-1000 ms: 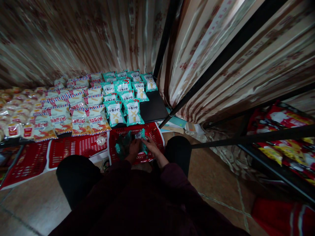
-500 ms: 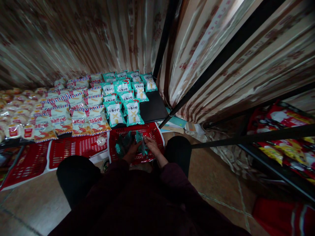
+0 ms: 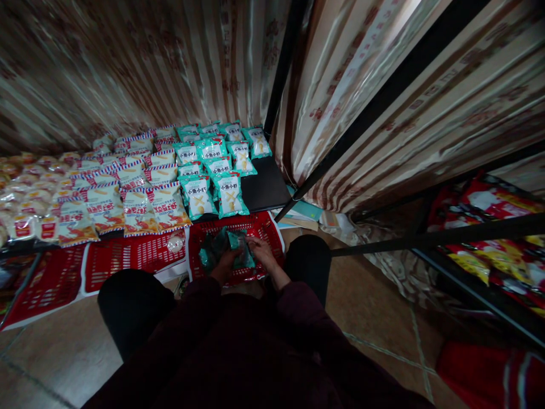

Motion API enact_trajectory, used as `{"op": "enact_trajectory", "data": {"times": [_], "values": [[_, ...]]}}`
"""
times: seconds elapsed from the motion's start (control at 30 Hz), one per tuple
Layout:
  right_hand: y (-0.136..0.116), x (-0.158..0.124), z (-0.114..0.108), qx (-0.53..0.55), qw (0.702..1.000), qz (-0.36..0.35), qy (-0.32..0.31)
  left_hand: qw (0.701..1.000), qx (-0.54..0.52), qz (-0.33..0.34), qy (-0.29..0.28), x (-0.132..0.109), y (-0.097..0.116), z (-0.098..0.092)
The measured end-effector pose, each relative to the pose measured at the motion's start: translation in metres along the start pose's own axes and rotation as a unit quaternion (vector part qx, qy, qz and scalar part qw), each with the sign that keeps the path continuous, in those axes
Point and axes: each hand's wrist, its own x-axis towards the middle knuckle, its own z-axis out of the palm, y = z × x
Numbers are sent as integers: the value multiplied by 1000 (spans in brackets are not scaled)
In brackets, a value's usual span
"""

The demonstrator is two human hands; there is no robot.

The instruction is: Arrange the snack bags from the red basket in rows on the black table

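Both my hands are over a red plastic basket (image 3: 272,227) between my knees. They hold a teal snack bag (image 3: 240,250) between them. My left hand (image 3: 225,262) is closed on its left side, and my right hand (image 3: 260,251) grips its right edge with the fingers. Other teal snack bags (image 3: 208,255) lie in the left part of the basket, partly hidden by my left hand and dim. Just beyond the basket, rows of teal and white snack bags (image 3: 230,194) lie on a black shelf board (image 3: 266,184).
Left of these lie blue-striped snack bags (image 3: 170,205) and round wrapped items (image 3: 34,190). A second red basket (image 3: 128,261) stands beside mine. Black metal poles (image 3: 340,147) slant across the right. Red and yellow packets (image 3: 498,244) fill a rack there. A pleated curtain (image 3: 170,68) hangs behind.
The teal bag between my hands has turned from narrow and upright to a flatter, broader view. My right hand has shifted slightly.
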Motion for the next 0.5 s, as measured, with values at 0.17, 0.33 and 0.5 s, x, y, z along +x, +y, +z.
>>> {"op": "enact_trajectory", "data": {"times": [0.17,0.33,0.5], "values": [[-1,1,1,-5,1000,-3,-1,1000,-12,-20,18,1,1,-1],[-2,1,2,-22,1000,-8,-6,997,-24,-75,20,2,4,-6],[-2,0,1,-42,999,-18,-12,992,-40,-119,11,2,6,-11]]}}
